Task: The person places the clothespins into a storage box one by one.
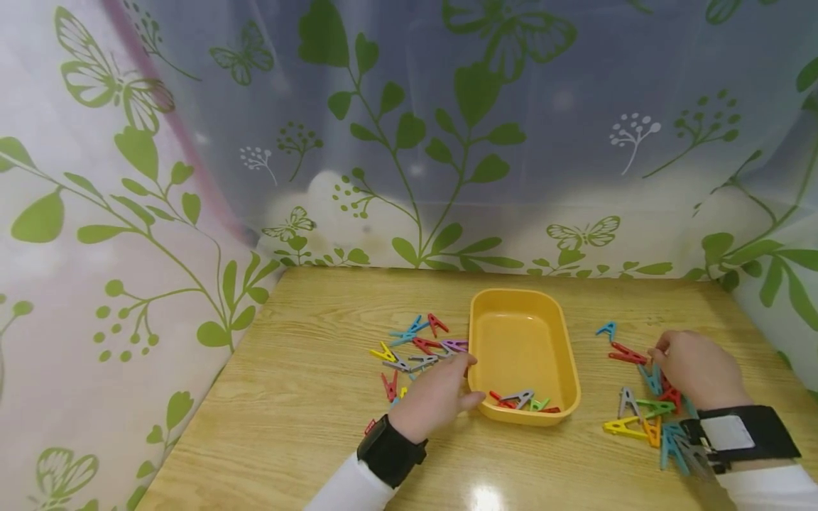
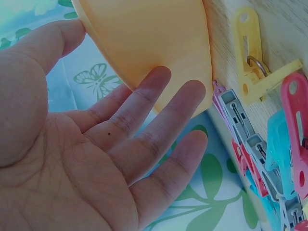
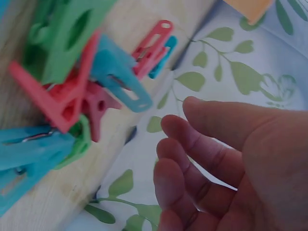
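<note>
My left hand (image 1: 437, 397) is at the left rim of a yellow plastic basin (image 1: 520, 344). In the left wrist view its fingers (image 2: 185, 98) extend against the basin wall, and the thumb lies at the rim. Inside the basin's near end lie several clothespins, among them a grey one (image 1: 524, 397) and a light green one (image 1: 539, 404). My right hand (image 1: 699, 365) hovers over the right-hand group of clothespins, close to a red clothespin (image 1: 628, 353). In the right wrist view, its loosely bent fingers (image 3: 175, 159) hold nothing, with a blue clothespin (image 3: 118, 72) just beyond them.
Left of the basin is a scattered group of coloured clothespins, including a yellow one (image 1: 382, 351) and a red one (image 1: 390, 387). More lie at the right, such as a yellow clothespin (image 1: 623, 427). A leaf-patterned curtain (image 1: 409, 177) borders the wooden table (image 1: 287, 426).
</note>
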`<state>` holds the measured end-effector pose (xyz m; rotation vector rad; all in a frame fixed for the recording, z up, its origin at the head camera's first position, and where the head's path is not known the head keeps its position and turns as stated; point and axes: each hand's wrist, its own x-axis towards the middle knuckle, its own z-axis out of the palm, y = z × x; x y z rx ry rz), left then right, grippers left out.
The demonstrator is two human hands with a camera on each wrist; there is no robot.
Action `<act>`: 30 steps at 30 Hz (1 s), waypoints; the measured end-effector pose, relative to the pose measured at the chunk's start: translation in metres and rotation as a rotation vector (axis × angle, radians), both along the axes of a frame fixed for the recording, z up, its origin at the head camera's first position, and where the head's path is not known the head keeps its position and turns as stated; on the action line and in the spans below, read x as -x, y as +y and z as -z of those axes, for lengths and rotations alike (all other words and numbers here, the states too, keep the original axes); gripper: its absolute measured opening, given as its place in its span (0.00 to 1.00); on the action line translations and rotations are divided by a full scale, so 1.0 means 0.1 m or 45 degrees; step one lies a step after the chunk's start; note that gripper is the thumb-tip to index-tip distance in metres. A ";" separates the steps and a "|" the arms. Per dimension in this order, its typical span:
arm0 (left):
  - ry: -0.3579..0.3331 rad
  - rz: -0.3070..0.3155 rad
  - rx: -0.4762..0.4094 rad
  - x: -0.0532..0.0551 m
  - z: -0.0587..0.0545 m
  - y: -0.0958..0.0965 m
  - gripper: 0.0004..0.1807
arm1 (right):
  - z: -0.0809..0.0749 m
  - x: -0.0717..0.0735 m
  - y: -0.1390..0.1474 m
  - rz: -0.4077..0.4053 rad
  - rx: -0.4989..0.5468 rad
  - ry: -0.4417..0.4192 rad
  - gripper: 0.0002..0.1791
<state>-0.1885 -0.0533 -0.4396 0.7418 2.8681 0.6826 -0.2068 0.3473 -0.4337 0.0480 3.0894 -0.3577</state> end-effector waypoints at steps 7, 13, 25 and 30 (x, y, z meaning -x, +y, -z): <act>-0.006 -0.007 0.000 -0.01 0.00 0.00 0.28 | 0.02 0.06 0.01 0.065 -0.019 -0.093 0.15; -0.011 -0.011 0.000 -0.02 -0.01 0.00 0.29 | 0.06 0.06 0.02 0.079 -0.004 -0.127 0.15; -0.006 -0.008 0.010 -0.01 -0.01 0.00 0.29 | 0.12 0.00 -0.01 0.102 -0.044 -0.154 0.24; -0.004 -0.010 0.008 -0.02 -0.02 0.00 0.29 | 0.11 0.00 -0.03 0.111 -0.047 -0.179 0.24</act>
